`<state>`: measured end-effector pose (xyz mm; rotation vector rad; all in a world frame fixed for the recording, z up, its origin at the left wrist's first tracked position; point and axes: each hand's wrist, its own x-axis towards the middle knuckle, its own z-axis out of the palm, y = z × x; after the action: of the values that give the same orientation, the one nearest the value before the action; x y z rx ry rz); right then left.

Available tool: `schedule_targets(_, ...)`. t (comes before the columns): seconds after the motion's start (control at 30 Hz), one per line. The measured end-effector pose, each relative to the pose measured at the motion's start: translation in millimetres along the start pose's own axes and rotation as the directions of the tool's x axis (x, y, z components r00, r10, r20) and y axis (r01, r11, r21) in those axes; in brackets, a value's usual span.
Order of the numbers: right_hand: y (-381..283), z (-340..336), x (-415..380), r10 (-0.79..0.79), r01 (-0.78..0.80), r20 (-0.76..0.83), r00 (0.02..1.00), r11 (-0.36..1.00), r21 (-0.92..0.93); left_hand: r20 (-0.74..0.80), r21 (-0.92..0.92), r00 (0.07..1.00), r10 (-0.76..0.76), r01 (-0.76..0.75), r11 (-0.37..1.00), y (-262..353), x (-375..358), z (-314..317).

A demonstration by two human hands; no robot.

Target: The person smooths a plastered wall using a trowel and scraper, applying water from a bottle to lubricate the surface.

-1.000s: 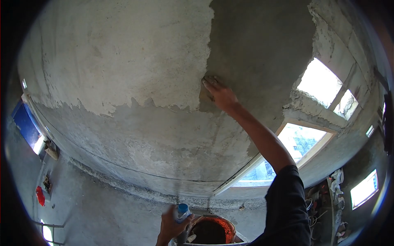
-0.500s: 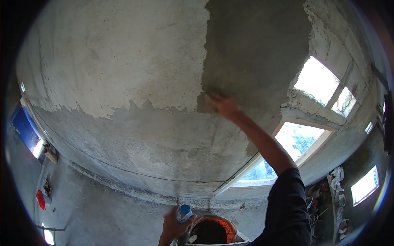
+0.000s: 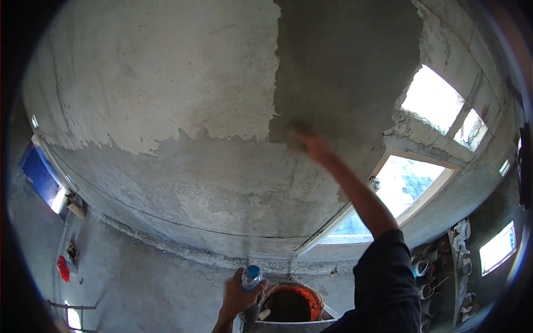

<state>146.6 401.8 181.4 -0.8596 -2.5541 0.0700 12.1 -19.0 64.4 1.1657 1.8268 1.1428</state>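
In the lower middle, my left hand (image 3: 239,296) is closed round a clear plastic bottle (image 3: 251,279) with a blue cap, upright or nearly so. My right arm reaches up to the wall (image 3: 194,72), with my right hand (image 3: 312,146) at the lower part of a dark, damp-looking patch of plaster (image 3: 344,66). Motion smears its fingers, and I cannot make out whether a tool is in them. Just right of the bottle, below the wall, stands an orange-rimmed bucket (image 3: 315,304) with dark contents.
A framed window (image 3: 408,180) and a rough opening (image 3: 433,100) break the wall at the right. Buckets and clutter (image 3: 430,283) stand at the lower right. A thin cable (image 3: 183,225) runs along the lower wall. A red item (image 3: 63,268) lies on the floor at left.
My right hand has shifted slightly right along the wall, away from the damp patch's left edge. The view has tilted a little; my left hand still holds the bottle.
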Motion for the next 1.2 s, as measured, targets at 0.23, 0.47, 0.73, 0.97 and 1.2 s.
schedule_targets(0.23,-104.5,108.1,-223.6,0.553,-0.312,0.609,0.568,-0.540,0.782,0.011,0.102,1.000,0.023,-0.024,0.994,13.3,8.6,-4.2)
schedule_targets(0.47,-164.9,143.3,-361.7,0.481,-0.114,0.708,0.517,-0.782,0.613,0.359,0.338,0.923,-0.136,0.007,0.941,28.6,31.9,24.7)
schedule_targets(0.73,-187.2,106.6,-384.2,0.645,0.174,0.530,0.550,-0.709,0.683,0.752,0.488,0.611,-0.245,-0.268,0.831,38.7,47.6,74.5)
schedule_targets(0.97,-177.0,81.6,-387.0,0.715,-0.030,0.501,0.488,-0.560,0.828,0.820,0.465,0.453,-0.350,-0.172,0.868,36.7,58.0,95.2)
schedule_targets(1.2,-178.2,79.0,-395.8,0.731,0.039,0.494,0.471,-0.576,0.816,0.806,0.452,0.491,-0.331,-0.149,0.879,33.5,63.9,100.2)
